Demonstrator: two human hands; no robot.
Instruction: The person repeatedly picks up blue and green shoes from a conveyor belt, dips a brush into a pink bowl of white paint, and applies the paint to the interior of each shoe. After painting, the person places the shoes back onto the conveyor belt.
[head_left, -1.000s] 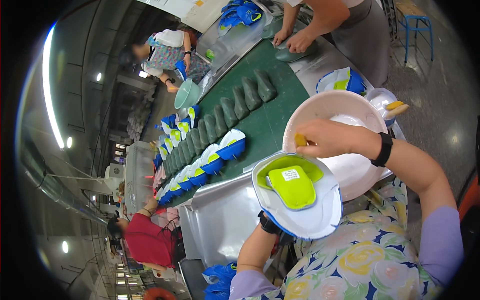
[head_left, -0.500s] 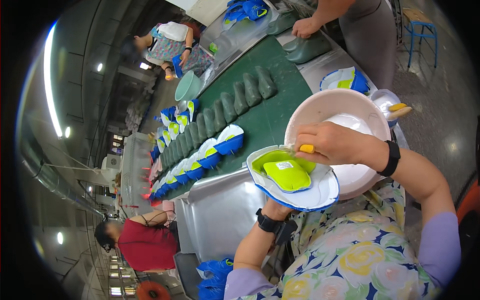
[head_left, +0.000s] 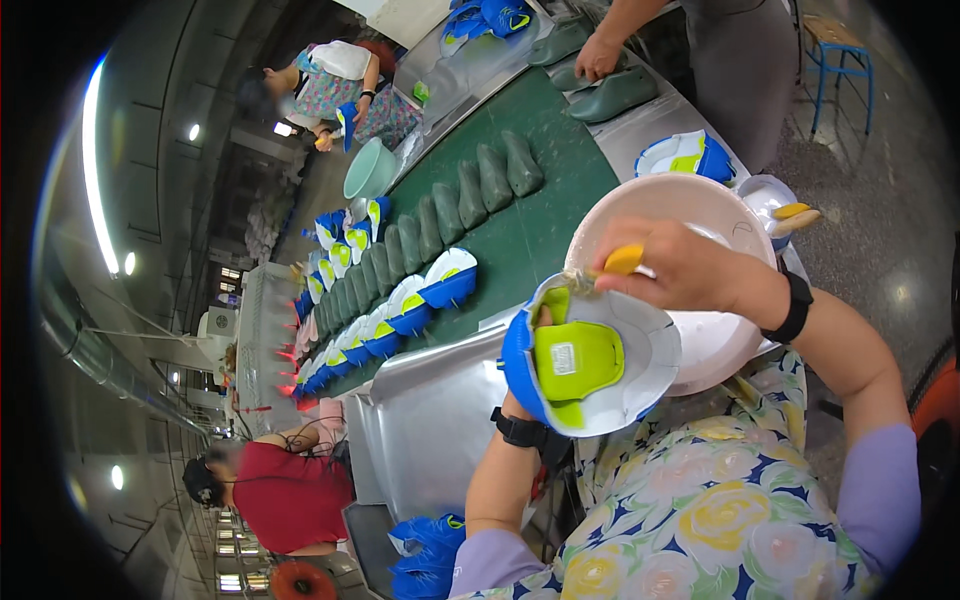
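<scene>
While the line stood loaded with work, the person's left hand clasped a blue-and-white shoe upper from beneath, fingers wrapped on its blue edge, holding it above the lap, just at seven o'clock of a large pinkish bowl. Its open inside faced upward, showing a lime-green insole; its long axis ran roughly from eleven o'clock to five o'clock, though which end was the toe I could not tell. The right hand was closed on a yellow-handled brush, whose bristles touched the upper's rim at eleven o'clock. Beyond, at ten o'clock, a green conveyor belt carried rows of dark green lasts and more blue-and-white uppers, flanked by a metal tray. Other workers sat along the belt in a dim hall under strip lights.
</scene>
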